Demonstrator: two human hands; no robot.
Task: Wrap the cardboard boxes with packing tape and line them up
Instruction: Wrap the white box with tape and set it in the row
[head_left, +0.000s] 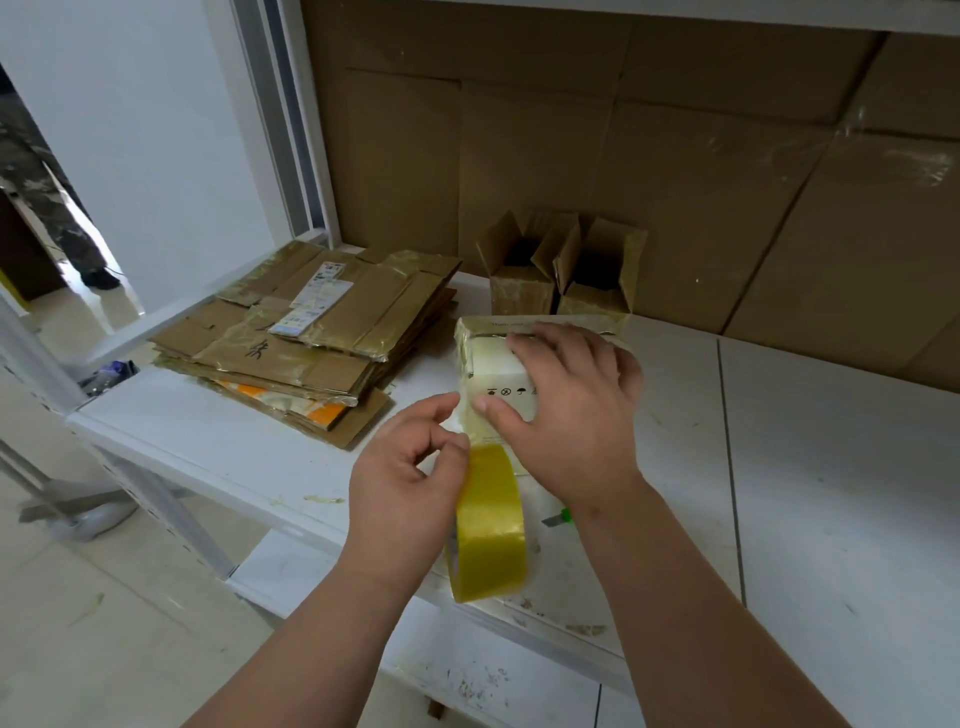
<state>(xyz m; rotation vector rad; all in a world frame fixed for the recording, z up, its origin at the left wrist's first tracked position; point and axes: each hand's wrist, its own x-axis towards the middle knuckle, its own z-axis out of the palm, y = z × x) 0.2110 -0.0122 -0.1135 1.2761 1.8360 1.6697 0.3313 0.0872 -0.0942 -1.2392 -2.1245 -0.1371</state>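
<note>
Near the shelf's front edge, right hand presses the box; left hand pinches the tape roll.

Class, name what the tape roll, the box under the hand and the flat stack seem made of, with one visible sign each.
Tape roll: glossy yellowish plastic film, light glints.
Box: pale cardboard, printed symbols, shiny tape.
Flat stack: matte brown cardboard, probably corrugated, folded flaps.

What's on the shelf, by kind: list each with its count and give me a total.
White box under the right hand: 1
Open brown boxes: 2
Stack of flattened cardboard: 1
Yellow tape roll held by the left hand: 1
Green-handled tool, mostly hidden: 1
Total: 6
</note>
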